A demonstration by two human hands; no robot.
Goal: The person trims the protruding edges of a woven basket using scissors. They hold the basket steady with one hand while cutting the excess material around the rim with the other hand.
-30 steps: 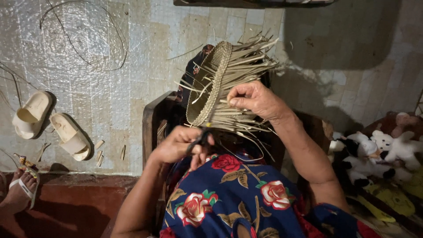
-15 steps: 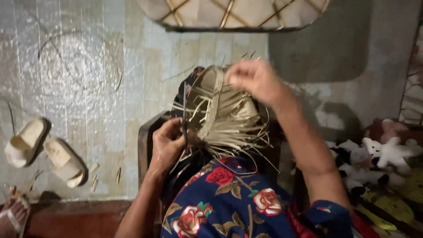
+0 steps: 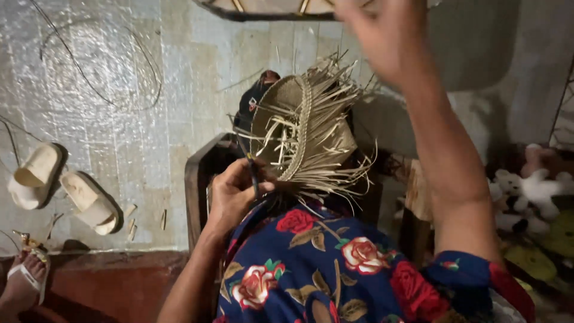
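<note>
The head view looks down on a pale tiled floor, shiny and worn, with a reddish-brown step along its lower left edge. A pair of cream slippers lies on the tiles at the left, and thin loose strands curl across the floor above them. At the bottom left corner a sandalled foot of another person shows. On the right, a heap of soft toys sits against the shadowed wall.

In the middle, a half-woven straw piece stands on edge over the person's lap, its braided rim running top to bottom and loose straw ends bristling out above, to the right and below. It rests above a dark wooden chair frame. The person wears a dark blue dress with red roses.

The left hand is clenched at the lower left edge of the weave, pinching a thin dark tool and touching the straw there. The right hand is raised well above and to the right of the weave, apart from it and blurred; its fingers look loosely spread, and it cannot be told whether a thin strand is held in them. A woven panel edges the top of the frame.
</note>
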